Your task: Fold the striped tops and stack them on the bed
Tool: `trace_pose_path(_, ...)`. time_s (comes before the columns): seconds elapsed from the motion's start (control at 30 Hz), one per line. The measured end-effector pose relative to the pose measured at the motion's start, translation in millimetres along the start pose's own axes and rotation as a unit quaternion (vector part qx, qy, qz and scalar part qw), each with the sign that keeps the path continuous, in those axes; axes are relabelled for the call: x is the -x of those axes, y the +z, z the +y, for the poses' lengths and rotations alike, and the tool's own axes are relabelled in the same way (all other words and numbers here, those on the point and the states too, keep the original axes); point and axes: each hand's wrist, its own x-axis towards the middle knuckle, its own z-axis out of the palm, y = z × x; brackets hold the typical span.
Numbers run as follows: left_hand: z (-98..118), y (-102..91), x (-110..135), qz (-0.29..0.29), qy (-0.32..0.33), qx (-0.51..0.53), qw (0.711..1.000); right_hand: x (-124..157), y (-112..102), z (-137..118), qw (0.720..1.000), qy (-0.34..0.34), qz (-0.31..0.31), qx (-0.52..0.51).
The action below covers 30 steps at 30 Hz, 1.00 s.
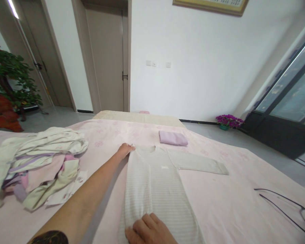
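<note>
A pale striped long-sleeved top (152, 183) lies flat on the pink bedsheet (218, 203), its right sleeve stretched out to the side. My left hand (125, 149) reaches far forward and pinches the top's left shoulder by the collar. My right hand (148, 232) lies at the bottom edge of the picture, fingers curled, pressing down on the top's hem. The left side of the top is folded in under my left arm.
A heap of loose clothes (38, 166) sits on the bed at the left. A folded lilac cloth (173, 138) lies beyond the top. A dark cable (284, 206) runs over the sheet at the right. Potted plant, doors and flowers stand beyond the bed.
</note>
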Motion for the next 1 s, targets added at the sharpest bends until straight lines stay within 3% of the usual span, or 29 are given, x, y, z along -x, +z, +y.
trace_pose_path(0.13,8,-2.2,-4,0.008,0.009,0.023,1.0,-10,-4,6,1.0,0.018,-0.007,-0.004)
trace_pose_path(0.33,25,-25.9,-30,0.043,0.024,0.054,0.997,-60,-27,17,0.998,0.015,-0.043,-0.05)
trace_pose_path(0.53,-1,-41.2,-25,0.016,-0.037,0.075,0.996,-80,-30,20,0.977,0.016,-0.136,-0.161)
trace_pose_path(0.6,-14,-46.9,-13,0.009,-0.049,0.078,0.996,-76,-37,29,0.961,0.073,-0.13,-0.234)
trace_pose_path(0.67,-26,-53.6,0,0.006,-0.048,0.081,0.996,-72,-44,42,0.939,0.182,-0.092,-0.278)
trace_pose_path(0.77,-35,-60.8,17,-0.009,-0.036,0.078,0.996,-73,-41,65,0.905,0.334,-0.051,-0.257)
trace_pose_path(0.83,-36,-61.2,24,-0.021,-0.024,0.067,0.997,-79,-30,75,0.893,0.384,-0.063,-0.226)
trace_pose_path(1.0,-32,-53.1,27,-0.006,0.006,0.023,1.0,-95,-7,81,0.877,0.434,-0.095,-0.185)
